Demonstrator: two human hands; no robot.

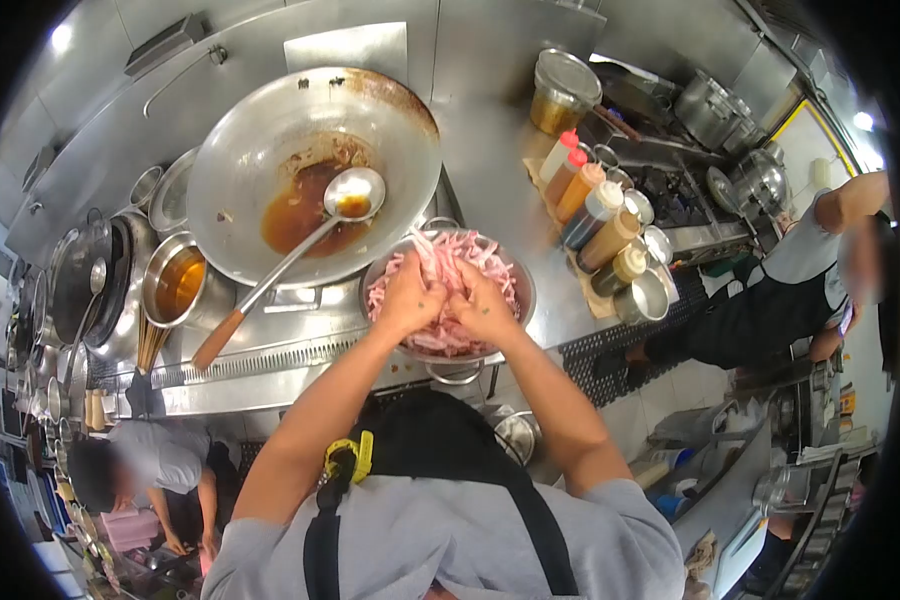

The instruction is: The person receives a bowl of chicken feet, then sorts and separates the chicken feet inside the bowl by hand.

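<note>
Both of my hands are in a round metal pot (526, 290) filled with pale pink strips of raw meat (482, 255). My left hand (408, 297) and my right hand (484, 305) are side by side, fingers curled into the strips with a clump between them. Some fingertips are buried in the meat. Just to the left of the pot sits a large wok (235, 170) with brown liquid (305, 215) at its bottom. A metal ladle (355, 192) rests in the wok, its wooden handle lying over the near rim.
Several squeeze bottles (605, 240) and small metal cups stand right of the pot. A lidded tub (567, 92) is behind them. Left of the wok is a pot of amber liquid (178, 287). One person (760, 300) stands at right, another (160, 470) at lower left.
</note>
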